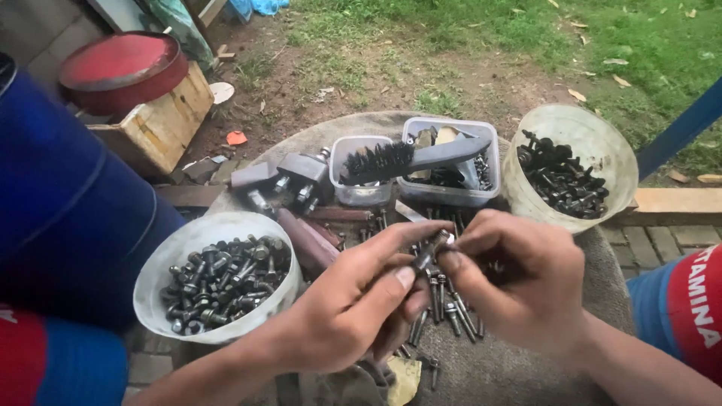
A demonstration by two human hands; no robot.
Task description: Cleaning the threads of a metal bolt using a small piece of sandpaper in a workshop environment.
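In the middle of the scene, just above the grey cloth, a small dark bolt sits between both hands; its long side slants, with the top end far and to the right and the low end near and to the left; the left hand comes at it from the near left and pinches the low end between thumb and fingers, so that hand is closed on the bolt; the right hand comes from the right and its curled fingertips nip the top end, so it too is closed on the same bolt; both hands are touching it, and neither is nearer than the other.

Right under the hands, a loose pile of long bolts lies on the cloth; near and to the left stands a white bucket full of dark bolts; far and to the right stands a second white bucket with more dark bolts in it; far from the hands, in the middle, a wire brush lies across two clear plastic tubs; just left of the tubs sit some grey metal blocks; far to the left, a red round lid rests on a wooden box; beyond it all there is dirt and green grass.
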